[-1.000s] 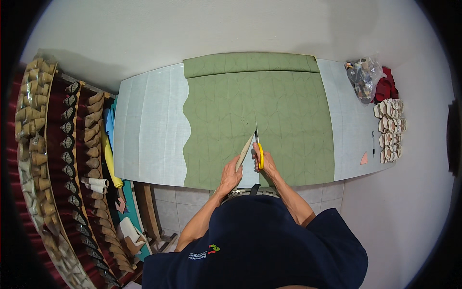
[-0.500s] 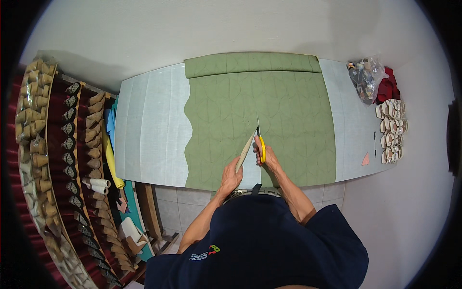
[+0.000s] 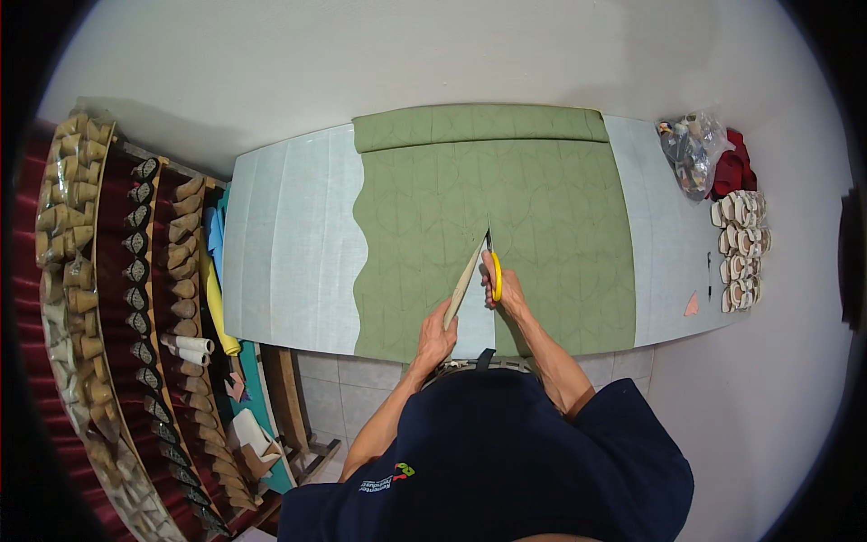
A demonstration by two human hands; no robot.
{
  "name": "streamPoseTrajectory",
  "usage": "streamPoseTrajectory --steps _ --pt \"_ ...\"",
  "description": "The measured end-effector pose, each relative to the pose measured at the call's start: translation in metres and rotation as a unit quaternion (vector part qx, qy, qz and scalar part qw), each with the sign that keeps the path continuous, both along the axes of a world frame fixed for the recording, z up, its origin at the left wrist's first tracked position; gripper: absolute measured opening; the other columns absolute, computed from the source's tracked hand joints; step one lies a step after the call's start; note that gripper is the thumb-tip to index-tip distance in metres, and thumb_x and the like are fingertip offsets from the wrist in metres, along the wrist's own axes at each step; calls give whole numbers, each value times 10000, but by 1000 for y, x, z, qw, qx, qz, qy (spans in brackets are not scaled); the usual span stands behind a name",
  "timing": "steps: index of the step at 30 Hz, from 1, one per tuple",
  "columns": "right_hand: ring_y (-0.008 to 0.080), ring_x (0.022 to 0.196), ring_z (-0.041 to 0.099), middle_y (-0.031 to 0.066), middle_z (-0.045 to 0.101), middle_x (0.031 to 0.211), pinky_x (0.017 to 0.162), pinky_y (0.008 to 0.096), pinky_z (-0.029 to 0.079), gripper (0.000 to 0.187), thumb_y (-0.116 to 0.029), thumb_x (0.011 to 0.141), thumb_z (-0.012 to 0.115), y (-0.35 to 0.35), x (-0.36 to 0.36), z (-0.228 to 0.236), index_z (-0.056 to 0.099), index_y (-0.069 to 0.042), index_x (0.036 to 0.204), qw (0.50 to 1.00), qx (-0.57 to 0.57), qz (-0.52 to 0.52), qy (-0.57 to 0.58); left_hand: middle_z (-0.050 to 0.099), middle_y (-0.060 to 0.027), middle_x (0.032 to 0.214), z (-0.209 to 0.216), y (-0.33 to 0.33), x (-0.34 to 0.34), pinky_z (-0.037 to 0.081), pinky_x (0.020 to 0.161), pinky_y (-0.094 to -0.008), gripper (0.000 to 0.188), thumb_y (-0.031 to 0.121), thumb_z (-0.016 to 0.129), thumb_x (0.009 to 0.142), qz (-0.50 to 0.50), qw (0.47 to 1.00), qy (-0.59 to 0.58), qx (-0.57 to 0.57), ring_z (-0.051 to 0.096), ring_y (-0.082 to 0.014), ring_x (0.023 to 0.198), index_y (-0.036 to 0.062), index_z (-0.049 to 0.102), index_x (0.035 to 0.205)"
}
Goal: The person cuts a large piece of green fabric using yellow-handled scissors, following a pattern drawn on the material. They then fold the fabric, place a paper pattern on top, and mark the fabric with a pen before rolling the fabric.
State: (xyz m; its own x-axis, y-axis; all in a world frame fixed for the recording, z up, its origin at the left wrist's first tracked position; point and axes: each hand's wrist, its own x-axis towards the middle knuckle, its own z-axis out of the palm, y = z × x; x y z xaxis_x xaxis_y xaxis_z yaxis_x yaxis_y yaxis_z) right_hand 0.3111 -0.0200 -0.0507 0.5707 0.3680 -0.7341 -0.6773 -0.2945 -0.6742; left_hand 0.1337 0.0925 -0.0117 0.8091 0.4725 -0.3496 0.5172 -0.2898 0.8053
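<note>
A green sheet of material (image 3: pixel 560 226), marked with faint drawn outlines, lies spread on the pale table covering, with a wavy left edge and a folded or rolled band at its far side. A cut runs into it from the near edge. My right hand (image 3: pixel 509 291) grips yellow-handled scissors (image 3: pixel 497 276), their blades pointing away from me at the head of the cut. Left of the cut, my left hand (image 3: pixel 437 341) pinches the cut edge and holds it raised, showing a paler underside. Between the hands the pale covering shows through the gap.
Racks of wooden shoe forms (image 3: pixel 185 226) and dark shoe parts (image 3: pixel 137 244) line the left side. On the table's right are white sandals (image 3: pixel 741 242), a plastic bag (image 3: pixel 691 154), red material (image 3: pixel 736 167), a pen (image 3: pixel 709 275) and a pink scrap (image 3: pixel 692 303). A wall (image 3: pixel 470 54) stands behind.
The scissors have moved a little farther into the green sheet, and the cut is slightly longer. My left hand still holds the raised edge. The whole view has shifted slightly.
</note>
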Motion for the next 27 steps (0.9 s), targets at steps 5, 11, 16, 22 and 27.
streamPoseTrajectory --steps 5,11,16,22,27 --pt "128 433 482 9 471 562 401 288 417 781 -818 816 648 1 5 0 559 -45 750 1000 -6 7 -11 665 -326 1210 -6 0 -4 512 974 -469 449 51 613 928 0 1000 -4 12 646 -484 1125 -56 573 1363" --pt "126 432 474 4 467 561 398 282 411 785 -823 801 661 7 22 -3 554 -48 740 1000 7 18 -2 663 -329 1220 2 -1 -1 509 987 -461 461 63 617 929 7 1000 10 1 644 -485 1139 -57 570 1371" --pt "128 433 472 4 460 556 403 277 408 795 -837 797 650 8 20 2 550 -51 728 1000 -5 4 -21 660 -336 1221 6 -1 0 506 994 -459 468 57 615 926 16 1000 12 -3 638 -486 1153 -60 564 1377" --pt "124 438 483 5 465 554 404 275 412 793 -836 784 667 15 35 -8 550 -54 728 1000 12 13 -10 657 -338 1221 11 -1 0 507 991 -461 465 48 609 924 14 1000 17 -11 632 -490 1162 -58 564 1375" --pt "127 446 492 11 481 562 414 277 423 802 -842 785 657 18 35 -3 562 -47 742 1000 -4 16 -27 658 -335 1221 2 0 -5 511 986 -457 463 46 611 922 24 1000 -12 -9 631 -492 1161 -45 571 1374"
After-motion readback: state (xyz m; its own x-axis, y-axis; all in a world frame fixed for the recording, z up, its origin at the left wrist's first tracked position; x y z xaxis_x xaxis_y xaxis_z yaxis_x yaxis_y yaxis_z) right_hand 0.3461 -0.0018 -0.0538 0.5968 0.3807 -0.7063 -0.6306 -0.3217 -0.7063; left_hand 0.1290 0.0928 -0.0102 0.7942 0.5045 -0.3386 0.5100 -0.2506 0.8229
